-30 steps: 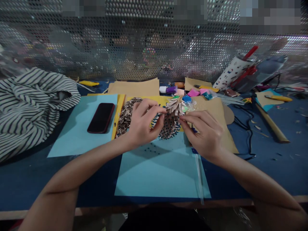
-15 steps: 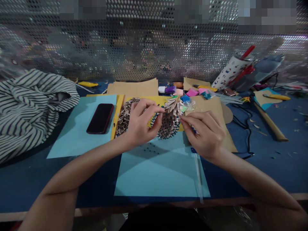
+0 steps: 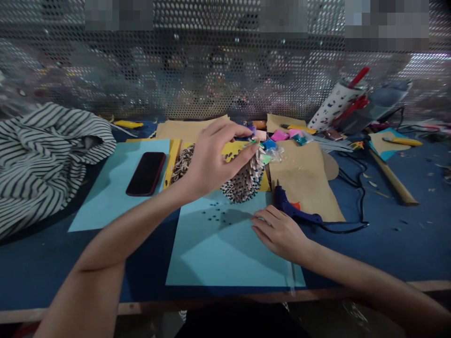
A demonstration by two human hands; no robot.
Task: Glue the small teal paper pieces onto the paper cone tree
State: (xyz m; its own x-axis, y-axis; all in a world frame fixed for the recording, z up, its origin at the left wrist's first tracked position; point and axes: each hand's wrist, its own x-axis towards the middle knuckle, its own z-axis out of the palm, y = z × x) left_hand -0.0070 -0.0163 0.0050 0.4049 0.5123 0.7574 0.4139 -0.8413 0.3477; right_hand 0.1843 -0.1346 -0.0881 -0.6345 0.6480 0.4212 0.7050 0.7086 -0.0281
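My left hand grips a cone-shaped craft piece covered in striped seed-like scales and holds it up above a light blue paper sheet. My right hand rests low on that sheet with its fingers loosely curled and nothing visible in them. Just beyond its fingertips a blue glue gun lies on the brown paper. A pile of the same striped seeds lies on a yellow sheet behind my left hand.
A black phone lies on another light blue sheet at left, beside a striped cloth. Coloured clay packets, a patterned tube, a wooden stick and a black cable crowd the right. A perforated metal screen closes the back.
My right hand left the cone and dropped down onto the blue sheet, uncovering the glue gun. My left hand shifted its grip and lifted over the cone's top.
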